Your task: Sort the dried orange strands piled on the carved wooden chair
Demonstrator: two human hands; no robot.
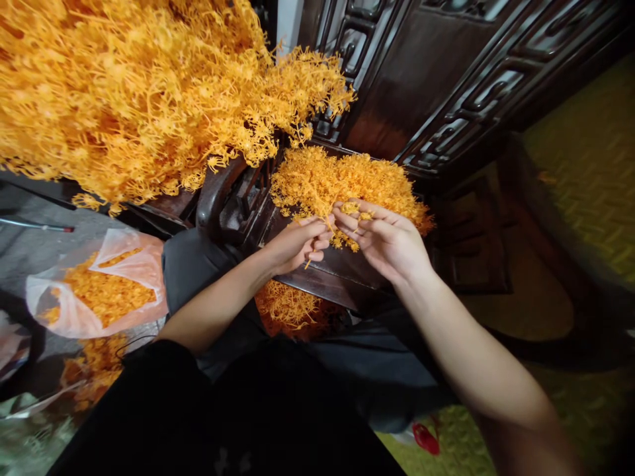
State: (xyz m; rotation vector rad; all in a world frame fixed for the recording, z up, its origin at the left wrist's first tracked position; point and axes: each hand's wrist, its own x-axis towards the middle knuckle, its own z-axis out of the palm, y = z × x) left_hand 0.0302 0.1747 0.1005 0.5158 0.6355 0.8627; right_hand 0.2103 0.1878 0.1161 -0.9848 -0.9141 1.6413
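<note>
My left hand (301, 246) pinches a thin orange plastic flower stem (308, 263), whose lower end pokes out below the fingers. Close beside it, my right hand (389, 241) has its fingers curled around small yellow-orange flower pieces (350, 207), touching the stem's upper part near the left fingertips. Right behind both hands, a heap of orange artificial flower sprays (370, 177) lies on a dark wooden seat (337, 283). Where the held spray ends and the heap begins is hard to make out.
A large mass of orange sprays (133, 99) fills the upper left. A plastic bag (94, 311) of orange pieces stands on the floor at left. More orange pieces (292, 304) lie below the seat. A carved wooden backrest (397, 79) rises behind.
</note>
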